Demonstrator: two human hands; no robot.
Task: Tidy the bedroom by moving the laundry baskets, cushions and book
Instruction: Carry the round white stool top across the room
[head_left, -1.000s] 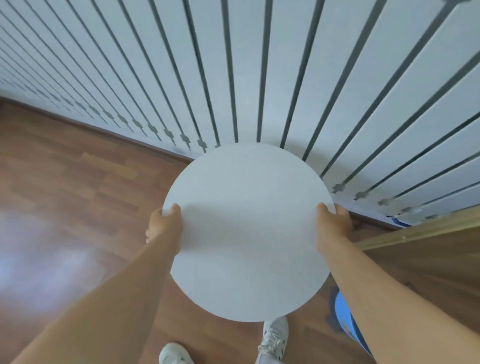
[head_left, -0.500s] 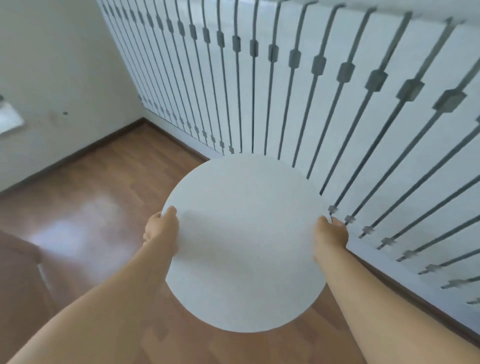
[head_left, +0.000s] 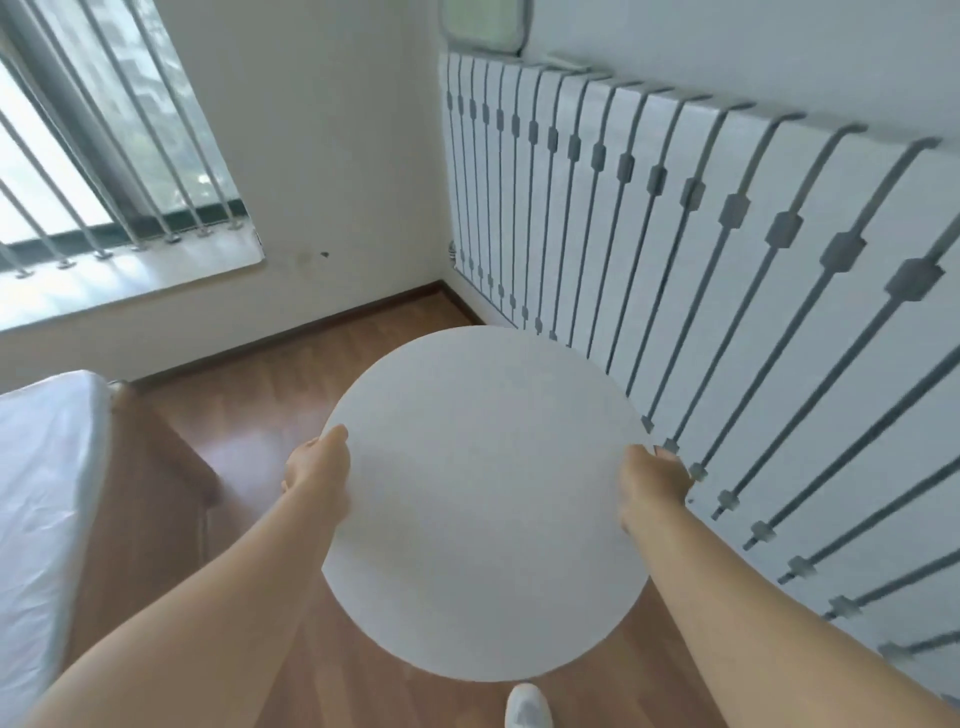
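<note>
A smooth, matte white round disc (head_left: 483, 499), face up and level, is held above the wood-plank floor (head_left: 260, 431). The left hand (head_left: 314, 475) grips its left rim, the right hand (head_left: 657, 486) its right rim, beside the grey-barred white wall panels (head_left: 675, 234).

You are looking down at a brown wood floor (head_left: 291, 395) that runs to a corner where two pale walls meet. To your right, a white panel with grey vertical bars (head_left: 675, 249) lines the wall, and to your left a barred window (head_left: 104, 135) sits above a pale sill (head_left: 130, 280). At the lower left you see a bed with a white cover (head_left: 41, 493) on a brown wooden frame (head_left: 150, 499), and a white shoe (head_left: 527, 709) shows at the bottom edge.
</note>
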